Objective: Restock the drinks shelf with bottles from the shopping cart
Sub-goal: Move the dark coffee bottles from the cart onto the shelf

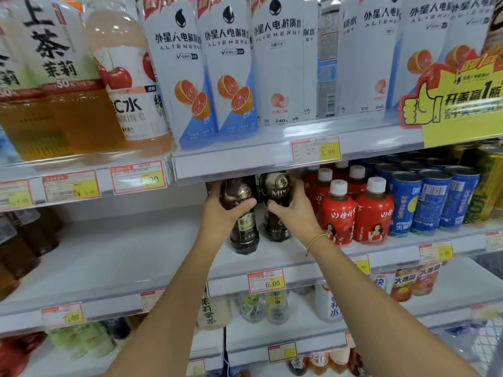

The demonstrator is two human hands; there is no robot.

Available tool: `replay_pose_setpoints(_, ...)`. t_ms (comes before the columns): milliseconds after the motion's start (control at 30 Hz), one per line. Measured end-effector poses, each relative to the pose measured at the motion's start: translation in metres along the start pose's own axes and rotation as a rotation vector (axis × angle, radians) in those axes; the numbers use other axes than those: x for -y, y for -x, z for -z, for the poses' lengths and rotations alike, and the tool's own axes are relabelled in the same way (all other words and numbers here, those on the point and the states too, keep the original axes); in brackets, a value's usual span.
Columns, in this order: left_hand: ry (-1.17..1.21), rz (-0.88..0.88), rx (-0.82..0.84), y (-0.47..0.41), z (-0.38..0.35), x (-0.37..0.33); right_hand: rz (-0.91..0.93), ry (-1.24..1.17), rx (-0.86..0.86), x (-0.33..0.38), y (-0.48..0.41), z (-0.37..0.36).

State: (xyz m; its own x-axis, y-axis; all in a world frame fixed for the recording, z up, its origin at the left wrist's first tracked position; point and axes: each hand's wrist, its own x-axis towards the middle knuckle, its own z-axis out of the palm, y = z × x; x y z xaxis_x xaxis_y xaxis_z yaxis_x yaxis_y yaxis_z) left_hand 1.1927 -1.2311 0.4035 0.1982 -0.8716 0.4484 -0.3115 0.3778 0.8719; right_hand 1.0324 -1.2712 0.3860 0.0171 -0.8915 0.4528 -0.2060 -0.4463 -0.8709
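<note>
dark brown, the left bottle (pixel 244 232) stands on the middle shelf (pixel 136 254) gripped by the left hand (pixel 224 212) and the right bottle (pixel 275 198) by the right hand (pixel 295 213), so the person should probably slide both back level, labels forward, just clear of the red bottles (pixel 339 216).

White store shelving (pixel 114 257) fills the view in tiers, each front rail carrying red-and-yellow price tags (pixel 266 281). A yellow thumbs-up promotion sign (pixel 462 104) hangs at upper right. Light is bright and even.
</note>
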Motion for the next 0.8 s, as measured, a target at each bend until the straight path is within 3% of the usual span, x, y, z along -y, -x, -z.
replay_pose_setpoints(133, -0.103, 0.125, 0.023, 0.019, -0.001, 0.017, -0.043, 0.239, -0.072, -0.014, 0.004, -0.008)
replay_pose_setpoints(267, -0.194, 0.258, -0.037, 0.034, -0.003, 0.026, -0.069, 0.114, 0.017, -0.02, 0.008, -0.002)
replay_pose_setpoints(367, -0.206, 0.281, -0.044, 0.034, -0.001, 0.03, -0.11, 0.136, 0.121, -0.026, 0.009, -0.002)
replay_pose_setpoints(467, -0.228, 0.283, -0.045, 0.033, 0.001, 0.035, -0.133, 0.328, 0.06, -0.03, 0.009, -0.006)
replay_pose_setpoints(800, -0.164, 0.281, -0.113, -0.016, -0.013, 0.052, -0.143, 0.292, 0.037, -0.04, -0.033, -0.024)
